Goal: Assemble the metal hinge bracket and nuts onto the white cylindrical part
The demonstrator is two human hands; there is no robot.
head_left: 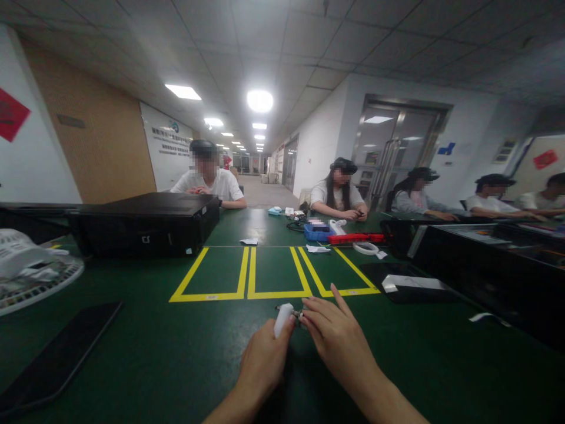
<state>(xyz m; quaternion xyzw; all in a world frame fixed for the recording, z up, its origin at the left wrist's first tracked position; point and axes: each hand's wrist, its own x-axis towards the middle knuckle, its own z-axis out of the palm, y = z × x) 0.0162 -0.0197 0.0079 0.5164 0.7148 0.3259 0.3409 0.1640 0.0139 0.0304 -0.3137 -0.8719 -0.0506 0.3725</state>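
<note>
White piece [283,320], lower centre, left hand [263,357] clenching it.
Right hand [339,334] is pinching a small metallic part [297,315] alongside; green table [185,347] is lying open either side, yellow tape edges [279,294] running above.

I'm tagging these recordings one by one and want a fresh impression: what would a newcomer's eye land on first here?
Probably the three bright yellow outlines side by side across the middle of the dark green table. Just below them, the left hand grips a small white piece, with the right hand's fingertips close beside it. The bulky black case at the table's far left also stands out.
</note>
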